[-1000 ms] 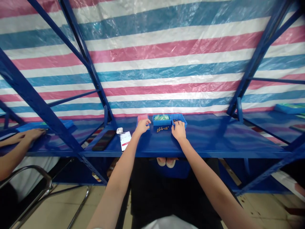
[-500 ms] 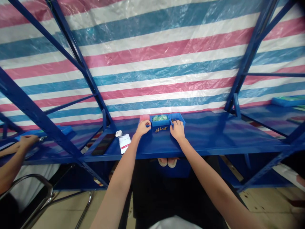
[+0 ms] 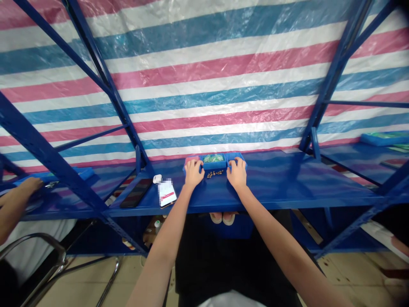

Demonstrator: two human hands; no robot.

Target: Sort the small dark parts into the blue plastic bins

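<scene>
My left hand (image 3: 194, 173) rests at the front of the left bin, with pink contents (image 3: 191, 159) behind its fingers. Those fingers are spread, and I see nothing held in them. My right hand (image 3: 237, 173) is at the front edge of the right blue bin (image 3: 245, 163), fingers apart and curved over the rim. Between the two hands stands the middle blue bin (image 3: 214, 166), filled with small green-and-white packets (image 3: 213, 158). In front of it, small brass-coloured pieces (image 3: 214, 174) lie loose on the blue table (image 3: 281, 183).
Left of my arm lie a lit phone (image 3: 166, 194), a white earphone case (image 3: 157, 178) and a dark flat device (image 3: 136, 193). Blue metal posts (image 3: 105, 76) flank the table, with striped sheeting (image 3: 223, 94) behind. A co-worker's hand (image 3: 33, 184) is at the far left.
My left hand has opened from a finger pinch and shifted slightly right. My right hand's fingers have drawn back from inside the right bin to its front edge.
</scene>
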